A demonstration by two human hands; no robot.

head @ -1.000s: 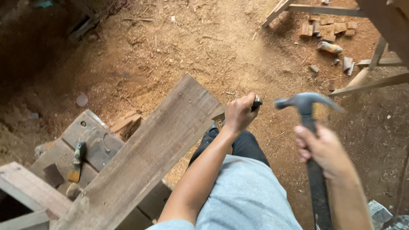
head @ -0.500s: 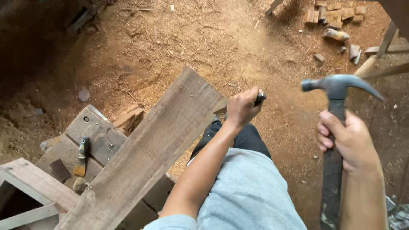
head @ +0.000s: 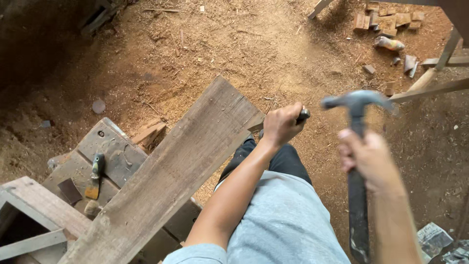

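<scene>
Your right hand [head: 369,159], grip closed on the dark-handled steel claw hammer [head: 356,146], has drifted back toward frame centre, head raised. Left hand [head: 281,124] still fisted around a dark tool at the long weathered wooden plank [head: 166,181] end.

- Plank [head: 181,166]: bare wood, rough-sawn, grey-brown, matt.
- Hammer [head: 358,146]: dull grey metal head, dark matt handle.
- Ground [head: 234,54]: loose sawdust and dirt, coarse.
- Shorts [head: 288,225]: soft grey cloth.
- Brush [head: 95,176]: scuffed handle, worn.
</scene>
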